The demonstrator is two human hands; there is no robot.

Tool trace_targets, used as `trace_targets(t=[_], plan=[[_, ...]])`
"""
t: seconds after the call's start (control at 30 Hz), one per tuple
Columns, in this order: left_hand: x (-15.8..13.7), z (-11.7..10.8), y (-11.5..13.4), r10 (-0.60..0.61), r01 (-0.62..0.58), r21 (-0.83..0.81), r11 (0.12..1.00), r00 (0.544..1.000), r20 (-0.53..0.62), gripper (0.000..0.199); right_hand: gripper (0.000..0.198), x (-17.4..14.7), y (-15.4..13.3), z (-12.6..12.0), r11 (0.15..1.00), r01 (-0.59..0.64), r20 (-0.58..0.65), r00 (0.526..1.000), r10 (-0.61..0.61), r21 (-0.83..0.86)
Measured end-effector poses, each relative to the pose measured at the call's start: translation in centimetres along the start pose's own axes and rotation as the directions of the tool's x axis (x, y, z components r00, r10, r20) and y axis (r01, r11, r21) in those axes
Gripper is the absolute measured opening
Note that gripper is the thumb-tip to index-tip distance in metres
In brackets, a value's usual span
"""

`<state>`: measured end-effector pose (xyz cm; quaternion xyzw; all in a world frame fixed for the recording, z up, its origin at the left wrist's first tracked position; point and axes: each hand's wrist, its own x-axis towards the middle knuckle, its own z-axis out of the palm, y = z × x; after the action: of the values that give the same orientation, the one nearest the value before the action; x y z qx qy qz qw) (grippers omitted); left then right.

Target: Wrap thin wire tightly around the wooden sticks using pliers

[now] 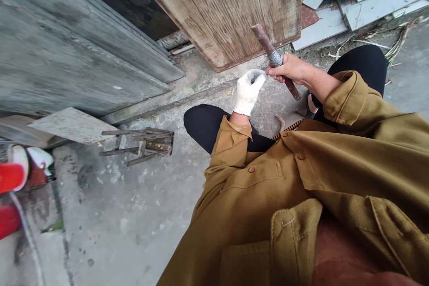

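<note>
My right hand (293, 70), bare, is closed around a brown wooden stick (263, 38) held at a slant. Grey metal wire (275, 58) is wound in a tight coil round the stick, just above my fingers. My left hand (248, 91) wears a white knitted glove and sits beside the right thumb. Its thumb and forefinger are pinched together at what looks like a thin end of the wire; the tip is too small to see clearly. A short curved piece of wood (279, 121) lies on the ground between my knees.
A wooden plank panel (234, 9) stands ahead, with grey boards (83, 40) to its left. A small wooden stool (144, 143) lies on its side on the concrete (134, 214). Stacked tiles (372, 13) are at the upper right, red objects (13, 176) at the left edge.
</note>
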<state>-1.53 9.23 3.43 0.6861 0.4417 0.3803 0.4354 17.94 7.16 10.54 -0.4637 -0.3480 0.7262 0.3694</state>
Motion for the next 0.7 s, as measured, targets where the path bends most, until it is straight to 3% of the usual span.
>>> trace_targets(t=[0.13, 0.3, 0.43, 0.7], plan=[[-0.1, -0.4, 0.6, 0.045, -0.043, 0.057, 0.997, 0.999, -0.022, 0.017, 0.035, 0.1, 0.3, 0.0, 0.999, 0.010, 0.051, 0.999, -0.012, 0.044], [-0.3, -1.0, 2.1, 0.140, -0.126, 0.185, 0.975, 0.988, -0.062, 0.017, 0.028, 0.0, 0.2, 0.1, 0.991, -0.113, 0.061, 0.992, 0.109, 0.068], [-0.3, -0.9, 2.1, 0.150, -0.133, 0.204, 0.970, 0.986, -0.073, 0.016, 0.025, 0.0, 0.1, 0.2, 0.983, -0.167, 0.055, 0.985, 0.163, 0.075], [-0.1, -1.5, 2.2, 0.187, -0.176, 0.307, 0.935, 0.982, -0.004, 0.014, 0.034, 0.3, 0.3, 0.2, 0.997, -0.076, 0.013, 0.997, 0.076, 0.002]])
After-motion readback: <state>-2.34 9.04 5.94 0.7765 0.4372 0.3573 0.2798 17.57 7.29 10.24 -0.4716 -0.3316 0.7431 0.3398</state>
